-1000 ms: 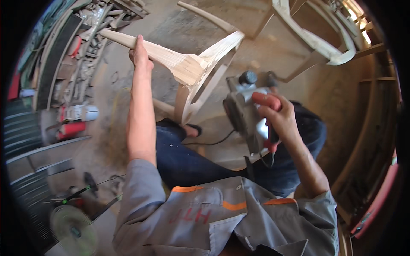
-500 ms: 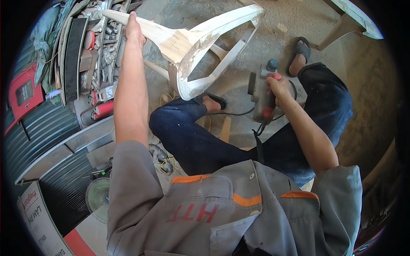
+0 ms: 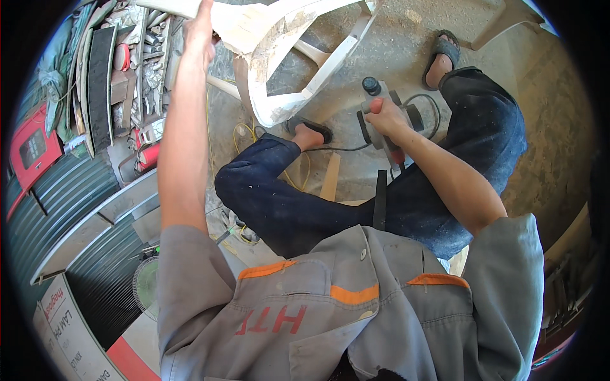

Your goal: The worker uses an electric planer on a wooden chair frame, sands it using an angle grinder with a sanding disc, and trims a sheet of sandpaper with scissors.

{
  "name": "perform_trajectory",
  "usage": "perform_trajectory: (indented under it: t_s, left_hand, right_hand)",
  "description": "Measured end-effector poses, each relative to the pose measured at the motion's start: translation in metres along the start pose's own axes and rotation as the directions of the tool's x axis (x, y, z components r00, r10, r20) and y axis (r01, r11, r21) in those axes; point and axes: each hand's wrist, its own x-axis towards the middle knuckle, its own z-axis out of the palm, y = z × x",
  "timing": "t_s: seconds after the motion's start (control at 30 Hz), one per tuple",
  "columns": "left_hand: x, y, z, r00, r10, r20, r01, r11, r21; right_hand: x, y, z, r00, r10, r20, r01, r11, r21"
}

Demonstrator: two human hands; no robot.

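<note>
Spreading beneath everything, the concrete floor (image 3: pixel 394 44) carries scrap wood (image 3: pixel 121 84) stacked along its left edge, and to the right of that stack is a pale wooden frame (image 3: pixel 254 38); whether it rests on the floor I cannot tell. Gripped by one leg (image 3: pixel 168 6) only, the frame could twist or drop if a push lands on its opposite end. The grey power tool (image 3: pixel 380 141), apart from the frame and nearer the person's knees, may jerk if its dark cord (image 3: pixel 346 148) catches on the sandalled foot (image 3: pixel 308 136) just beside it. The hands are well apart: the left hand (image 3: pixel 201 39) wraps closed around the frame's leg, and the right hand (image 3: pixel 389 119) curls firmly around the tool's red handle (image 3: pixel 377 105).
</note>
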Motion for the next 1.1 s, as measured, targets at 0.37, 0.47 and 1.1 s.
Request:
perform_trajectory:
  t_s: [0.37, 0.47, 1.1]
  left_hand:
    - [-0.082, -0.002, 0.025, 0.976, -0.133, -0.175, 0.135, 0.991, 0.001]
    - [-0.092, -0.015, 0.015, 0.955, -0.148, -0.259, 0.159, 0.987, 0.022]
    - [-0.129, -0.036, -0.007, 0.887, -0.165, -0.432, 0.208, 0.977, 0.053]
  right_hand:
    - [-0.006, -0.003, 0.016, 0.998, -0.067, 0.020, 0.059, 0.962, 0.266]
    - [-0.013, -0.008, 0.010, 0.997, -0.067, 0.048, 0.051, 0.960, 0.275]
    - [-0.017, -0.054, -0.079, 0.987, 0.079, -0.140, 0.080, 0.514, 0.854]
